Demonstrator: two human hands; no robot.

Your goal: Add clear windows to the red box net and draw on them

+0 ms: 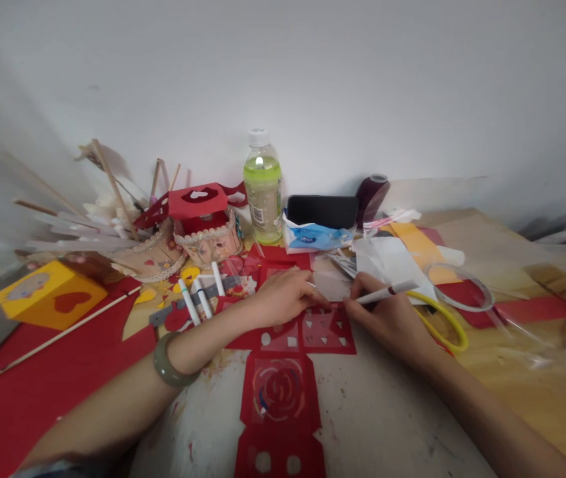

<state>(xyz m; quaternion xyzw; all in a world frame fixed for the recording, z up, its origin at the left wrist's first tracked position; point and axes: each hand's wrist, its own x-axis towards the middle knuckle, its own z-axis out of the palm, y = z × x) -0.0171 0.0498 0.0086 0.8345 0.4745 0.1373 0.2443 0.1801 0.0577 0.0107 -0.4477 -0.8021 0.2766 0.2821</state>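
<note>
A red cross-shaped paper cutout (283,372) with cut windows and a rose drawing lies flat on the worn white table (392,425). My left hand (283,295) rests on its upper part, fingers curled and pressing down near a clear film piece (331,285). My right hand (387,312) grips a white marker pen (387,292), its tip pointing left toward the cutout's upper right panel. A green bangle (169,362) circles my left wrist.
Behind stand a green drink bottle (263,189), a black phone (322,211) over a tissue pack (315,238), a red decorated box (203,222), sticks and a yellow box (48,293). White markers (198,297) lie left; yellow-handled scissors (444,318) and red and orange paper sheets lie right.
</note>
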